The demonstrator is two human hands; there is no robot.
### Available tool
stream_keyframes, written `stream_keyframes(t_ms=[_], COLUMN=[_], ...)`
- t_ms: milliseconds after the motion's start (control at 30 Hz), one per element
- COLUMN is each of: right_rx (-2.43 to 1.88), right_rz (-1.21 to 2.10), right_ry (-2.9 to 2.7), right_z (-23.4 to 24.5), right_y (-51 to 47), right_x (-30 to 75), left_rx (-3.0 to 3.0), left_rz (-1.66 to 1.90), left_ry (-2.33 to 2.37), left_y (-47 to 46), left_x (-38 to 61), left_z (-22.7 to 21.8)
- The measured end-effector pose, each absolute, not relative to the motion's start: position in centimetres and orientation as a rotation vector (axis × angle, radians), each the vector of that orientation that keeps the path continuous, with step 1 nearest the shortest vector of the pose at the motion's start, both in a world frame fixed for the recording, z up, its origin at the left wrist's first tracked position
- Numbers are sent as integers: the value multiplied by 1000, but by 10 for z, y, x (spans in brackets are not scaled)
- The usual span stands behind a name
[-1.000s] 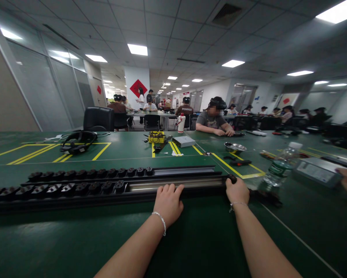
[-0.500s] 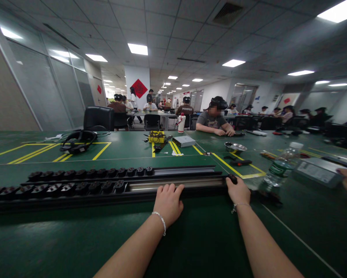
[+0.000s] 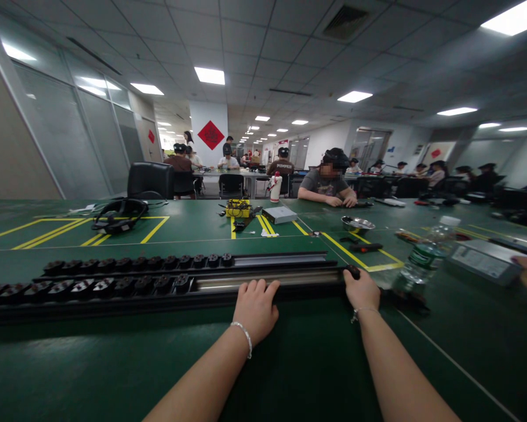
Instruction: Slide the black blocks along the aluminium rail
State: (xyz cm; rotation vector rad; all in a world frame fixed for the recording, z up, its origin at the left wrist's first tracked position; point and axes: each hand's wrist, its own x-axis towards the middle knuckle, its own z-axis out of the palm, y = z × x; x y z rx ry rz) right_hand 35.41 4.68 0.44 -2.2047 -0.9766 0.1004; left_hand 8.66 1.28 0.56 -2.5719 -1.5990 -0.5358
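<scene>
Green tabletop (image 3: 114,375) spreads before the near rail (image 3: 210,300), left hand (image 3: 257,310) on its edge

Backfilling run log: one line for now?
left hand: on front socket rail | right hand: holding black piece at rail's right end | water bottle: upright

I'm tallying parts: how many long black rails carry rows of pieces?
2: the front rail, touched by the left hand, with the right hand at its right end; the rear rail, just behind it.
</scene>
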Motion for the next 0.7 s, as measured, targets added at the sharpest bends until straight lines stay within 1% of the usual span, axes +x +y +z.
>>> stream_keyframes(t_ms=[267, 700], right_rx=[-2200, -2144], right_rz=[48, 65], right_ry=[-999, -978], right_z=[0, 4], right_y=[48, 43], right_x=[357, 355], left_rx=[-2578, -2577], left_rz=[-500, -590], left_ry=[-1638, -1584], left_y=[12, 14], left_x=[87, 85], left_z=[7, 4])
